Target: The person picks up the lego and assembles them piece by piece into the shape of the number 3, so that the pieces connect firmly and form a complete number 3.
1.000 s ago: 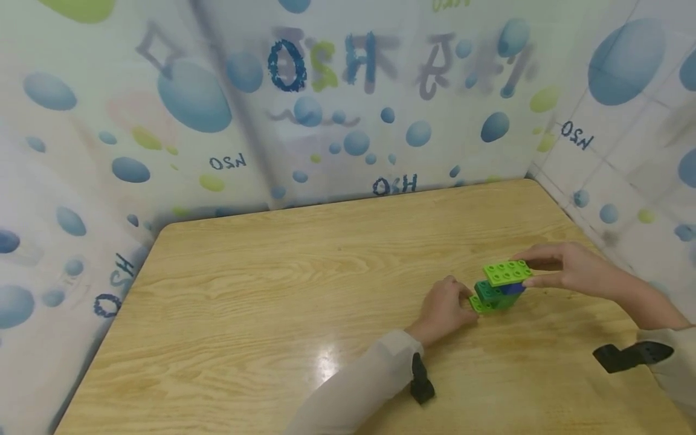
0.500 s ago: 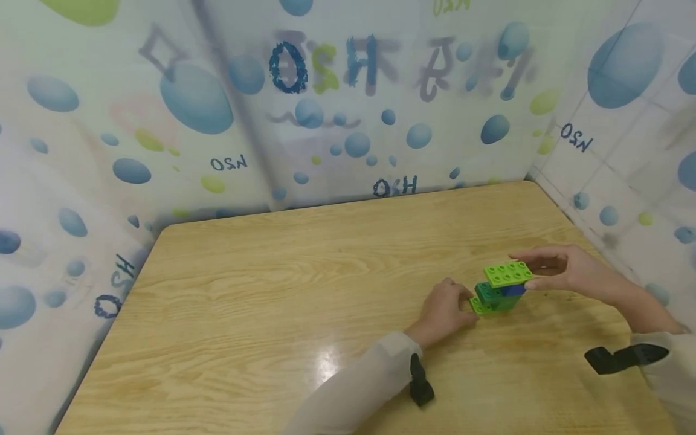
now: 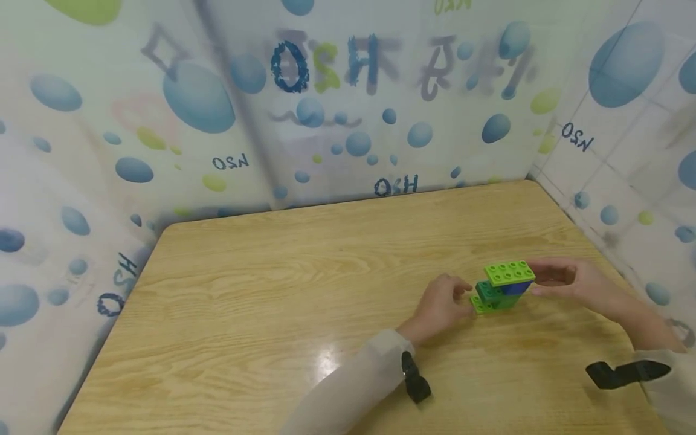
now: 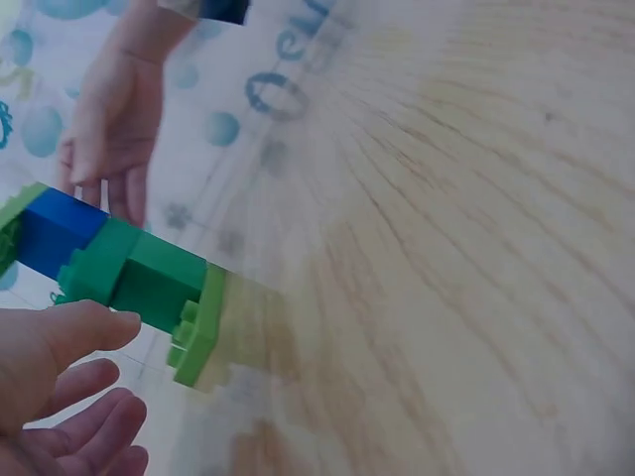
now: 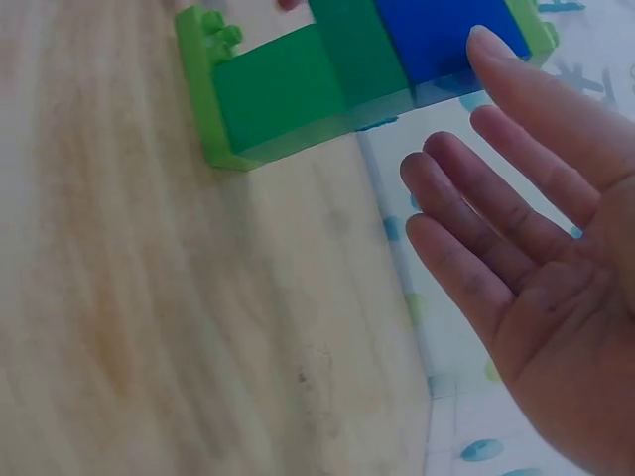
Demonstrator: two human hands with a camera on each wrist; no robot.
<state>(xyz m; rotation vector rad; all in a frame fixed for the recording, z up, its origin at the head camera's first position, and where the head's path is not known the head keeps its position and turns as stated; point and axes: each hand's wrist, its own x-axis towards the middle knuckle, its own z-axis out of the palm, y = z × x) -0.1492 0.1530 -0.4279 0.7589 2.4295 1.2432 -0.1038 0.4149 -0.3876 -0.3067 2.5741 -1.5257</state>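
A stack of toy building blocks stands on the wooden table. Its lime-green bottom plate (image 4: 205, 322) carries green blocks (image 5: 283, 94), then a blue block (image 5: 446, 40), with a lime-green studded plate (image 3: 509, 273) on top. Just left of the stack is my left hand (image 3: 443, 305), its fingers loosely bent and apart from the blocks in the left wrist view. To the right, my right hand (image 3: 582, 285) has its fingers extended around nothing; its thumb is close to the blue block in the right wrist view, and whether it touches I cannot tell.
The wooden table (image 3: 304, 290) extends far to the left of the stack. Its back edge meets a patterned wall sheet (image 3: 337, 157), and another sheet runs along the right side. Dark straps (image 3: 415, 377) sit on both sleeves.
My right hand has let go of the top lime-green plate and drawn back to the right and down. My left hand has loosened and moved slightly left from the bottom plate.
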